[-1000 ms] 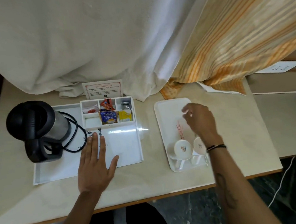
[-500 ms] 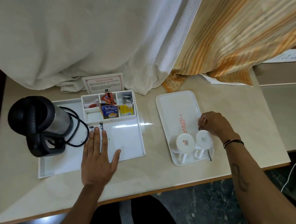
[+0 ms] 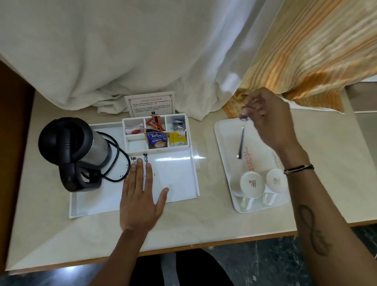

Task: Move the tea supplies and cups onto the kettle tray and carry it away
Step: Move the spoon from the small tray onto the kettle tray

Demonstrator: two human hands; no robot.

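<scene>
- Nearest me, I see my left hand [image 3: 140, 200] lying flat, fingers spread and gripping nothing, on the bare front of the large white rectangular kettle tray [image 3: 188, 196].
- At 3 o'clock from it, two white ceramic cups [image 3: 251, 184] sit upside down, side by side, on the near end of the small white oblong serving tray [image 3: 229, 143].
- Beyond the cups, towards 12 o'clock, my right hand [image 3: 270, 121] pinches one thin metal teaspoon [image 3: 241, 143] by its upper end; the spoon hangs down over the small tray, its lower tip close to the tray or on it, I cannot tell which.
- On the big tray, at 9 o'clock from my left hand, stands one black-and-steel electric kettle [image 3: 75, 151] with its black cord [image 3: 118, 163] looped beside it.
- At the tray's far edge sits one white six-compartment sachet caddy [image 3: 155, 133] holding tea and other packets.
- Behind it stands one white printed card [image 3: 150, 105].
- Everything rests on a pale beige counter [image 3: 213, 223]; a cream curtain [image 3: 127, 45] and an orange-striped curtain [image 3: 322, 37] hang at the back.
</scene>
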